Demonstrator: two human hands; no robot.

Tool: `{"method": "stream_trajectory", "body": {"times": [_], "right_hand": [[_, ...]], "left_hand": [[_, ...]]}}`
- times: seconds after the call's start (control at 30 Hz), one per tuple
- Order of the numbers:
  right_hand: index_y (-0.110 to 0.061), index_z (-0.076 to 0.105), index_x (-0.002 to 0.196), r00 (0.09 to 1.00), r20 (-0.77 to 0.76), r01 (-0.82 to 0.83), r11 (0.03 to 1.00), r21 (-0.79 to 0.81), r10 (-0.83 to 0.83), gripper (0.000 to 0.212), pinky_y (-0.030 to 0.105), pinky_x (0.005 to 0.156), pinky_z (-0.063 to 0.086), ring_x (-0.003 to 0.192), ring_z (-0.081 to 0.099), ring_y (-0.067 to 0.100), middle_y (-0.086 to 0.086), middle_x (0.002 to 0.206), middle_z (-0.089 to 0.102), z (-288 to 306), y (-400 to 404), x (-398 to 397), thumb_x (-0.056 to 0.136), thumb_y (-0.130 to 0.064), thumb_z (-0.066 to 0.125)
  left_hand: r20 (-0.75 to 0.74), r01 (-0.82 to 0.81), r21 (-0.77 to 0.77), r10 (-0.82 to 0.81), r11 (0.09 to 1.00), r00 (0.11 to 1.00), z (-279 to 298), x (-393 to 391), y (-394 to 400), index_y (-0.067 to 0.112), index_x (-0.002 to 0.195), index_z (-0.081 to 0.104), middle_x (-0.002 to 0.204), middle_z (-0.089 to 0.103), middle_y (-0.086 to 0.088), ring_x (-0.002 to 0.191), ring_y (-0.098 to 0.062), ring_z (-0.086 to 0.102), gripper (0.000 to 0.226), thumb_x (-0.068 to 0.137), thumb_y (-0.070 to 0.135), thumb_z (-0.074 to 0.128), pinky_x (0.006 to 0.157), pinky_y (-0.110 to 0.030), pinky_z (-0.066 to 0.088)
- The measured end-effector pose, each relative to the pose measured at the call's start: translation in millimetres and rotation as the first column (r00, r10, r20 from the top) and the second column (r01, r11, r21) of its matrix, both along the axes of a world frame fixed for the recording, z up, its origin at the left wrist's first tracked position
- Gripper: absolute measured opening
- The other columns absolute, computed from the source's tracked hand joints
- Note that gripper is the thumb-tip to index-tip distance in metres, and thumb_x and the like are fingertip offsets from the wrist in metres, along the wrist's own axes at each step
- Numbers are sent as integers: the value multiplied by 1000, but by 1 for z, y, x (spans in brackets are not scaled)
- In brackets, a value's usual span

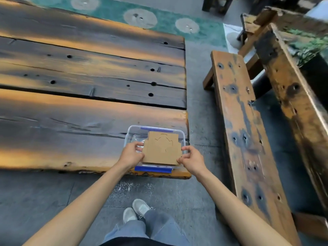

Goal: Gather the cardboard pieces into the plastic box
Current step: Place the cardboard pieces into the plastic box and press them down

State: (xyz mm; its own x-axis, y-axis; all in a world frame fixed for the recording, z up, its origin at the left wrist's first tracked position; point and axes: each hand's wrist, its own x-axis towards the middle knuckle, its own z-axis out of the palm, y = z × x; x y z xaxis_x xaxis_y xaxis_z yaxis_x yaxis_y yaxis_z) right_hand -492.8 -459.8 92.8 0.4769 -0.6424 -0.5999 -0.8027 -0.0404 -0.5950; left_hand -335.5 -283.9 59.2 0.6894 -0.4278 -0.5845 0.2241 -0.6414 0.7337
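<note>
A clear plastic box (pixel 132 134) with blue clips on its near and far sides sits at the near right corner of the wooden table (pixel 71 103). A stack of brown cardboard pieces (pixel 162 149) with cut-out lines lies flat over the box opening. My left hand (pixel 131 155) grips the stack's left edge and my right hand (pixel 190 159) grips its right edge. How many pieces are in the stack is unclear. The box floor under the cardboard is mostly hidden.
A long worn wooden bench (pixel 248 130) runs along the right of the table, with a second wooden structure (pixel 292 86) behind it. A teal patterned rug (pixel 159 20) lies beyond the table. My feet (pixel 136 210) stand on the grey floor below.
</note>
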Motion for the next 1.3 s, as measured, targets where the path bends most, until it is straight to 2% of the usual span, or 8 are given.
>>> {"method": "stream_trajectory", "body": {"times": [0.1, 0.27, 0.5, 0.63, 0.73, 0.83, 1.07, 1.3], "right_hand": [[-23, 59, 120, 998, -53, -31, 995, -100, 26, 39, 46, 95, 54, 98, 68, 20, 3, 88, 75, -14, 7, 1, 87, -10, 74], [-25, 56, 132, 983, -147, -135, 969, -207, 106, 44, 43, 90, 55, 103, 66, 25, 3, 104, 73, -20, 18, 6, 90, -21, 67], [-24, 50, 144, 944, -267, -273, 911, -310, 192, 51, 46, 93, 53, 113, 63, 37, 12, 121, 69, -24, 29, 9, 94, -22, 58], [-22, 49, 144, 942, -265, -298, 875, -380, 206, 51, 45, 86, 53, 107, 64, 39, 14, 115, 69, -19, 29, 12, 94, -26, 57], [-18, 53, 140, 937, -204, -346, 830, -438, 284, 47, 43, 90, 51, 113, 64, 34, 11, 125, 67, -13, 21, 20, 94, -27, 56], [-17, 54, 141, 912, -139, -407, 799, -443, 387, 48, 44, 99, 51, 124, 59, 26, 7, 135, 64, -11, 7, 33, 95, -30, 59], [-20, 45, 149, 709, -190, -694, 625, -357, 679, 79, 42, 114, 39, 139, 44, 25, 5, 149, 54, -24, -30, 70, 84, -59, 67], [-24, 39, 153, 428, -360, -898, 347, -270, 829, 90, 51, 101, 33, 131, 41, 28, 2, 151, 52, -40, -48, 103, 82, -76, 55]], "left_hand": [[93, 72, 68, -78, 995, 993, -4, -3, -6, 10, 124, 60, 102, 62, 3, 96, -20, 62, 44, 83, -5, 67, 64, -17, 51], [160, 130, 164, -157, 978, 975, -12, -8, -5, 8, 123, 61, 112, 65, -6, 110, -28, 62, 42, 83, -3, 67, 92, -37, 53], [129, 296, 208, -326, 932, 936, -19, 0, -2, 13, 116, 63, 111, 72, -8, 98, -24, 65, 36, 82, 3, 67, 76, -30, 50], [80, 380, 249, -410, 891, 909, -19, 10, 0, 13, 110, 62, 115, 70, -10, 106, -28, 65, 28, 83, 13, 69, 86, -34, 53], [88, 395, 285, -434, 873, 897, -15, 19, -2, 3, 134, 52, 136, 59, -18, 123, -33, 58, 57, 86, 26, 71, 99, -41, 50], [102, 401, 263, -439, 878, 893, -9, 29, -10, 7, 147, 37, 150, 43, -19, 136, -33, 47, 77, 86, 37, 72, 110, -46, 43], [148, 506, 291, -561, 812, 814, -1, 43, -42, 18, 154, 32, 155, 37, -13, 142, -32, 40, 91, 80, 51, 73, 113, -40, 34], [47, 600, 367, -659, 710, 751, -14, 52, -63, 11, 157, 23, 161, 35, -10, 146, -28, 37, 113, 71, 58, 79, 118, -37, 33]]}}
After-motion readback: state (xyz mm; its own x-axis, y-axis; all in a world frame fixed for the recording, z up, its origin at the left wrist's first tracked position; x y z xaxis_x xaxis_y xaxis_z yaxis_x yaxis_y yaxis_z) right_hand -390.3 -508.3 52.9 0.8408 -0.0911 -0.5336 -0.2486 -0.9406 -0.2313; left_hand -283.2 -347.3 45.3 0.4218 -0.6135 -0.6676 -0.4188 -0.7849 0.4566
